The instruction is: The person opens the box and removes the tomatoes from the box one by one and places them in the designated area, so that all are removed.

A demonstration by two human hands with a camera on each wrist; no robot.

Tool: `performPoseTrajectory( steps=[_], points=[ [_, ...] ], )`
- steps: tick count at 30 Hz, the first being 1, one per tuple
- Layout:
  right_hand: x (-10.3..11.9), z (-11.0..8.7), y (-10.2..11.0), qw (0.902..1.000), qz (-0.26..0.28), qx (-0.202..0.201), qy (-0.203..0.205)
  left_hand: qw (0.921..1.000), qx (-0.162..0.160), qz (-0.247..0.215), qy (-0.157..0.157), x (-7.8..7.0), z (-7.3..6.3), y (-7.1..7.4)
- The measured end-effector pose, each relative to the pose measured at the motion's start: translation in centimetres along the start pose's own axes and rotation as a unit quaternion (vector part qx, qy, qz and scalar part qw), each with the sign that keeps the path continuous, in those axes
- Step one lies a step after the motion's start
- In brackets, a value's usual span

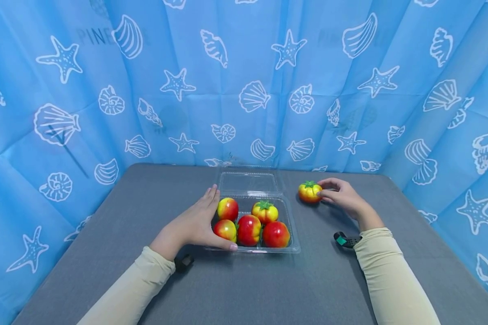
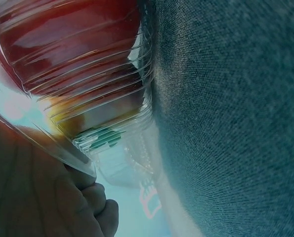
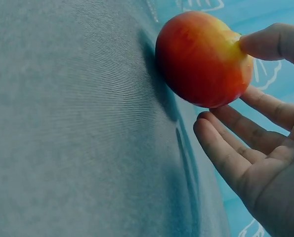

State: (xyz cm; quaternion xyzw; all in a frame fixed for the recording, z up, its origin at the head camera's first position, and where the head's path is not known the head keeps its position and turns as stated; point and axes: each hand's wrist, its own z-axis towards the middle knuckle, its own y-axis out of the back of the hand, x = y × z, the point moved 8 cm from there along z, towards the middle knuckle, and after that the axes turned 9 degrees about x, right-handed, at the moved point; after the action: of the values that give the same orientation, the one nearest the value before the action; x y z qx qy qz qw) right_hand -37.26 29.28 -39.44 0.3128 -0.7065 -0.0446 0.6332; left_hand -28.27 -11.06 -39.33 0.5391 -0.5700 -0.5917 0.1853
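Five fruits sit in the tray (image 1: 293, 239), left hand (image 1: 195, 224) flat against its 9 o'clock wall; right hand (image 1: 341, 195), fingers loosely spread, touches the last fruit (image 1: 309, 192) at 2 o'clock, not yet gripped.

Clear container (image 1: 293, 234) centre of surface (image 1: 244, 289), five fruits inside. Sixth fruit (image 1: 309, 192) on surface, right of container. Lid (image 1: 248, 182) behind.
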Motion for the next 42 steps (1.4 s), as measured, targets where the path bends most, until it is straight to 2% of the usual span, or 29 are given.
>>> performPoseTrajectory(
  steps=[10,19,25,31,39,42],
  points=[
    [0.4,-0.2,1.0,0.998,-0.057,-0.025,0.007,1.0,0.0,0.002,-0.002,0.0,0.0,0.0],
    [1.7,-0.7,1.6,0.995,-0.073,-0.064,0.024,1.0,0.0,0.004,-0.003,0.0,0.0,0.0],
    [3.2,-1.1,1.8,0.9918,-0.081,-0.086,0.049,1.0,-0.002,0.002,-0.004,-0.1,-0.1,0.1],
    [5.7,-1.6,0.8,0.9897,-0.088,-0.084,0.075,1.0,-0.002,-0.004,-0.004,-0.1,-0.1,0.0],
    [8.6,-2.0,-1.2,0.9881,-0.068,-0.062,0.123,1.0,-0.002,-0.004,-0.004,-0.1,-0.1,0.1],
    [9.4,-2.0,-2.0,0.9866,-0.078,-0.056,0.132,1.0,-0.002,-0.005,-0.003,-0.1,-0.1,0.1]
  ],
)
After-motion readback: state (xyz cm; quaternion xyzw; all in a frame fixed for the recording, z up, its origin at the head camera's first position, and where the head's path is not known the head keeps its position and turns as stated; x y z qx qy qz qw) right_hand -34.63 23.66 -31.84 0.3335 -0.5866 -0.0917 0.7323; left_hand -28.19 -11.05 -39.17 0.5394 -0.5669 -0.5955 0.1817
